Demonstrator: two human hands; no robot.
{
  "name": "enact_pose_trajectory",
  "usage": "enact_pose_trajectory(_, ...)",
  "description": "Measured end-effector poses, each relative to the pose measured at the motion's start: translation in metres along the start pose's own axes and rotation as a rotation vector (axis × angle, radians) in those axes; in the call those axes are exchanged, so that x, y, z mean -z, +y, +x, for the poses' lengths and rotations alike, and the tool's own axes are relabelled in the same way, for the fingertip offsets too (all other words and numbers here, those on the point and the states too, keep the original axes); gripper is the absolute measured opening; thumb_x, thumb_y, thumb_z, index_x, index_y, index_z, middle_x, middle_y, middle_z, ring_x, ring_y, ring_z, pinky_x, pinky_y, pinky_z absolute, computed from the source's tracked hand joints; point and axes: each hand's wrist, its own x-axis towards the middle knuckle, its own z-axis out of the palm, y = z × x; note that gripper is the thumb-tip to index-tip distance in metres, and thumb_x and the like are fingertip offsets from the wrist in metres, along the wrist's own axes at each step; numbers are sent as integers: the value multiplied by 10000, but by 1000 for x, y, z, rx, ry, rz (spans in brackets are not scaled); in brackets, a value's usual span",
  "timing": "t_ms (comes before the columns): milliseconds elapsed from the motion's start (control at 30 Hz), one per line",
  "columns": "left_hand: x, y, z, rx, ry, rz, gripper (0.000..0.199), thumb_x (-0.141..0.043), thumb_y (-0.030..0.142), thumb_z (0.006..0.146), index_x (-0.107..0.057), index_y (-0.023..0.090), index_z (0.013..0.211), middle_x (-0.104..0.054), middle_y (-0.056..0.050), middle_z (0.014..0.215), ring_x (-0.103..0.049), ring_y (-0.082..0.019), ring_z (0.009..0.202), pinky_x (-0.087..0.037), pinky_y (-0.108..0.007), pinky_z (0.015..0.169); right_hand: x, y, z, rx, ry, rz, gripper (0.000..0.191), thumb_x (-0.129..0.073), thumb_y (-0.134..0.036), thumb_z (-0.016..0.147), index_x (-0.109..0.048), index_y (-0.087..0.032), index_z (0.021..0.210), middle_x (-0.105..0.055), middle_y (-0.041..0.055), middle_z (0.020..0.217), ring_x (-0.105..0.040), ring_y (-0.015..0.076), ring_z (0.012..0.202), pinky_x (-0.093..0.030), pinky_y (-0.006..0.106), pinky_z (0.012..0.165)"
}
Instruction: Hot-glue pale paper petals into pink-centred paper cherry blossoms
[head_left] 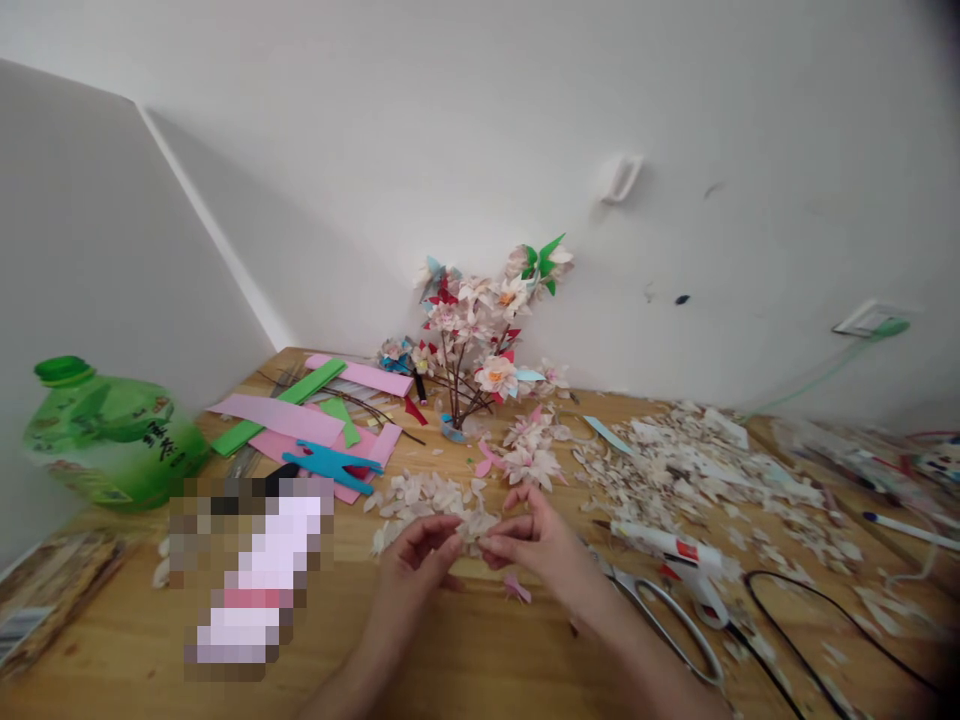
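My left hand (427, 553) and my right hand (536, 542) meet over the near middle of the table, fingertips pinched close together. Between them is a thin whitish petal (474, 525), which partly blends with the petals behind. A loose pile of dried-looking petals (427, 497) lies just beyond my fingers. Below my right hand rests a small pink paper piece (516, 588). Finished flowers with pale petals (531, 465) lie past my right fingertips. Farther back stands a bunch of handmade flowers (476, 320) on brown stems.
To the right are a white glue gun (667, 545), silver scissors (667, 625), a black cord (825, 615) and many scattered petals (697, 470). On the left stand a green bottle (112, 435), colored paper strips (281, 415) and blue cut paper (330, 463). A wall rises behind.
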Motion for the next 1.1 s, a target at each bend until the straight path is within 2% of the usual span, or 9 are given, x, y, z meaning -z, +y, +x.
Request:
enact_pose_trajectory(67,0,-3,0,-40,-46,5,319,-766,383,519,-680,165,736,-607,2,684,-575,-124,603,-486,-199,439,-4,1,-1,-24,10,-22,447,-712,-311,585,-306,-265,766,-629,-92,518,-587,132,447,-294,175,364)
enact_pose_trajectory(133,-1,-5,-1,-40,-87,9,287,-760,387,528,-672,153,668,-576,8,649,-555,-113,580,-473,-190,432,-9,2,-3,-24,19,-48,429,-706,-294,585,-312,-261,754,-611,-104,501,-560,113,421,-276,172,360)
enact_pose_trajectory(267,-4,-7,-4,52,-83,7,353,-759,448,496,-594,138,528,-521,31,509,-492,-81,473,-435,-171,394,-16,10,-6,21,57,-53,385,-686,-221,579,-340,-252,745,-605,-109,503,-583,113,473,-380,201,451)
enact_pose_trajectory(367,-8,-8,-6,113,-105,-9,404,-728,509,511,-571,137,530,-525,28,477,-443,-67,416,-405,-167,352,-18,18,-10,90,81,-58,312,-662,-227,631,-377,-247,756,-640,-78,570,-630,141,564,-451,255,567)
enact_pose_trajectory(533,-6,-6,-6,246,-80,-55,426,-669,553,574,-539,148,577,-466,64,456,-382,-31,376,-324,-122,333,-17,22,-16,129,75,-64,256,-654,-238,686,-406,-243,750,-657,-55,604,-633,151,604,-450,278,625)
enact_pose_trajectory(733,-7,-3,-5,139,-93,68,440,-718,544,482,-496,166,526,-520,39,431,-437,-73,368,-371,-183,363,-16,15,-23,99,98,-121,251,-645,-167,652,-416,-238,729,-646,-70,564,-593,130,547,-408,235,567)
enact_pose_trajectory(833,-8,-4,-12,8,-145,274,346,-677,465,589,-489,179,539,-528,23,495,-481,-111,458,-393,-211,428,-15,13,-27,93,93,-267,239,-639,-155,651,-425,-242,714,-637,-73,546,-594,143,544,-378,231,533)
enact_pose_trajectory(1000,-8,-8,-23,-199,-210,826,214,-541,352,743,-517,193,603,-546,5,556,-465,-145,527,-301,-234,498,-4,22,-33,93,104,-458,253,-644,-123,629,-439,-242,718,-607,-75,539,-567,145,531,-350,226,507)
enact_pose_trajectory(1100,-10,-9,-28,-216,-383,896,212,-481,363,790,-538,199,669,-616,-23,639,-498,-164,577,-299,-245,530,4,29,-38,48,-13,-407,260,-641,-97,609,-452,-238,720,-578,-85,533,-547,130,520,-348,212,498)
